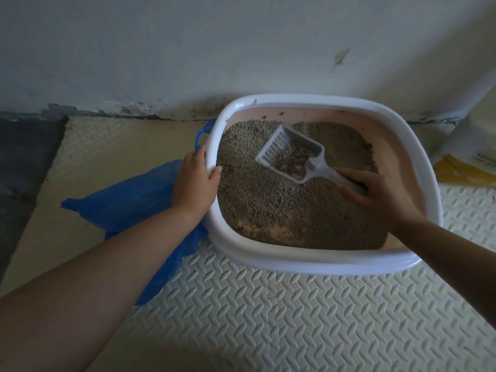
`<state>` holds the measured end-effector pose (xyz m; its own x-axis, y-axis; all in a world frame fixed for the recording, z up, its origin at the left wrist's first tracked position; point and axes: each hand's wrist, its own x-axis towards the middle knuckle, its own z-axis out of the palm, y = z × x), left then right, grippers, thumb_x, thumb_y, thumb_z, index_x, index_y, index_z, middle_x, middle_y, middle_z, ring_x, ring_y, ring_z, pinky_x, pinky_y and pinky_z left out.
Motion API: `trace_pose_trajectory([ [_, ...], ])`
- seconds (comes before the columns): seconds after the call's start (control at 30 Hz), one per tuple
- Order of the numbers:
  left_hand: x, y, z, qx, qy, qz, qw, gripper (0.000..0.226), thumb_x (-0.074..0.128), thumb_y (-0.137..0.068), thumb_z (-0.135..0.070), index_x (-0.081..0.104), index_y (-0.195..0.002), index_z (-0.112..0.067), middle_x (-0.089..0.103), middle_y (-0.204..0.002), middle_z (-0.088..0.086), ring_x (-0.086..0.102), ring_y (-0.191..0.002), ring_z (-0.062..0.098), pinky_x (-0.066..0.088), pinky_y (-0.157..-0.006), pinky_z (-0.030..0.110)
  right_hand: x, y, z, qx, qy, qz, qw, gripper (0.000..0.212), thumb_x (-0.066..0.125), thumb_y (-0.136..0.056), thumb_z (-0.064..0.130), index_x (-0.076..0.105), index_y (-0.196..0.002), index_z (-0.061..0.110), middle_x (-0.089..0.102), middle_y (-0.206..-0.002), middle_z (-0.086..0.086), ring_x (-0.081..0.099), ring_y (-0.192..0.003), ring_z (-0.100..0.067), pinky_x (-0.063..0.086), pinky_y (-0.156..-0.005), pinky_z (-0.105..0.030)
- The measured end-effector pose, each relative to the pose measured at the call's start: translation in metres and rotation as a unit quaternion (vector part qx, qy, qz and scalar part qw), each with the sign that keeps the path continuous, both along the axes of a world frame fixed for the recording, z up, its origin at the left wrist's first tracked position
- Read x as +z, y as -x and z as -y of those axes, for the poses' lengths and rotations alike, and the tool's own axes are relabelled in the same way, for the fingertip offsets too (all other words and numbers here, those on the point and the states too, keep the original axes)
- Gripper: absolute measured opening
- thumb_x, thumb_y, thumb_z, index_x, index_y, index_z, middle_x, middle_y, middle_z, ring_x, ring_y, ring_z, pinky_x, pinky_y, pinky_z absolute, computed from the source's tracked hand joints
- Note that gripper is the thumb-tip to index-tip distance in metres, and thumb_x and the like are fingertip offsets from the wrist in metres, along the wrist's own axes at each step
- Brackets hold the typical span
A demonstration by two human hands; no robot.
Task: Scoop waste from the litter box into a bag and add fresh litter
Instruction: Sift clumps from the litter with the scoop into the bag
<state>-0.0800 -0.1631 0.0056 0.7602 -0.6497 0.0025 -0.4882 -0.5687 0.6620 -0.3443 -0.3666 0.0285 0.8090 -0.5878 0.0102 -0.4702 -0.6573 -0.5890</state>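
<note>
both of my hands are at the litter box (295, 260), which has a white rim and a pink inside and stands on a cream foam mat (268, 318) close to the wall (188, 49). my left hand (197, 178) grips the left rim: the thumb lies over the white edge toward the inside, and the other fingers (200, 153) are curled on the outer side. my right hand (375, 194) has its fingers closed around the handle of the white slotted scoop (308, 167). the head of the scoop points to the far left part of the box and carries a grey clump (291, 159) with some loose grains. i cannot tell if the scoop touches the litter (268, 205) below it. the litter, of grey-brown grains, covers most of the bottom; at the near edge it is thin and the pink bottom shows. a blue plastic bag (126, 200) lies on the mat just beside the box at the left, partly under my left forearm. a white and yellow sack (467, 167) stands at the right, its print too blurred to read.
</note>
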Motion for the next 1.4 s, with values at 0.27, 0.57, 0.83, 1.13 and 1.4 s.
trace_pose_trajectory([
  [0.27, -0.001, -0.001, 0.000, -0.002, -0.001, -0.001, 1.000, 0.052, 0.051, -0.096, -0.029, 0.034, -0.143, -0.014, 0.047, -0.125, 0.010, 0.054, -0.104, 0.023, 0.047, -0.082, 0.035, 0.003, -0.001, 0.003, 0.017, -0.006, 0.020, 1.000, 0.037, 0.058, -0.085, 0.036, 0.055, -0.121, 0.045, 0.062, -0.078, 0.026, 0.059, -0.068, -0.004, 0.047, -0.059, -0.030],
  [0.57, -0.004, -0.001, -0.002, 0.012, 0.036, -0.035, 0.999, 0.053, 0.052, -0.096, -0.030, 0.034, -0.144, -0.017, 0.047, -0.128, 0.006, 0.052, -0.105, 0.016, 0.044, -0.080, 0.028, 0.000, -0.016, -0.001, 0.062, 0.017, -0.021, 0.998, 0.042, 0.068, -0.082, 0.017, 0.059, -0.118, 0.038, 0.062, -0.076, 0.025, 0.060, -0.071, -0.004, 0.044, -0.060, -0.019],
  [0.83, -0.012, -0.004, -0.003, 0.044, 0.086, -0.073, 0.993, 0.054, 0.057, -0.093, -0.031, 0.039, -0.142, -0.018, 0.049, -0.132, 0.000, 0.050, -0.109, 0.007, 0.041, -0.086, 0.024, 0.003, -0.052, 0.001, 0.091, 0.049, -0.148, 0.984, 0.028, 0.064, -0.086, 0.024, 0.069, -0.113, 0.030, 0.060, -0.061, 0.013, 0.053, -0.055, -0.004, 0.040, -0.054, -0.025],
  [1.13, -0.016, -0.005, -0.004, 0.064, 0.109, -0.099, 0.987, 0.056, 0.058, -0.092, -0.033, 0.038, -0.143, -0.022, 0.047, -0.132, -0.007, 0.049, -0.111, 0.004, 0.043, -0.088, 0.023, -0.020, -0.124, -0.009, 0.124, 0.033, -0.142, 0.981, 0.023, 0.059, -0.091, 0.031, 0.069, -0.110, 0.027, 0.067, -0.074, 0.004, 0.059, -0.060, -0.013, 0.048, -0.059, -0.029],
  [1.4, -0.014, -0.006, -0.004, 0.052, 0.096, -0.092, 0.990, 0.055, 0.057, -0.093, -0.032, 0.037, -0.144, -0.023, 0.044, -0.134, -0.008, 0.042, -0.110, -0.002, 0.037, -0.087, 0.021, -0.034, -0.092, 0.002, 0.040, -0.103, -0.025, 0.994, 0.031, 0.065, -0.088, 0.025, 0.065, -0.119, 0.027, 0.064, -0.068, 0.016, 0.049, -0.049, -0.001, 0.039, -0.050, -0.018],
])
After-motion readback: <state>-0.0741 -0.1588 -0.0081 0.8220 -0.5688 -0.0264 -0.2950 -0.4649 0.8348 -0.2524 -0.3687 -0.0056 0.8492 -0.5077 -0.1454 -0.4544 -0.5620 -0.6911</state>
